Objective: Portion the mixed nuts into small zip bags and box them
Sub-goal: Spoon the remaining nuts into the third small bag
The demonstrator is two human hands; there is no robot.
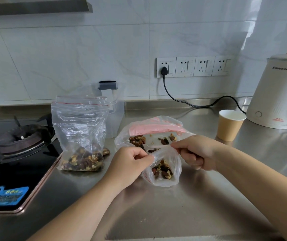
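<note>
- Small zip bag [163,171] — part-filled with mixed nuts [162,170], resting on the surface [174,206].
- Left hand [130,164] and right hand [196,152] — both pinch its mouth.
- Filled bags [80,136] stand at left.

Soft, even daylight fills the scene, brighter toward the upper right, where a pale band of light falls across the tiled wall [104,49] above the white kettle [276,94]. The steel counter [182,214] throws back a dull, smeary sheen rather than hard glare, with faint soft shadows under the forearms and beside the paper cup [230,125], while the gas hob [13,153] at left sits darker. The wide-angle lens bows the wall tiles and counter edge toward the borders, and detail is slightly soft throughout, with the clear plastic bags [80,122] catching small white highlights.
</note>
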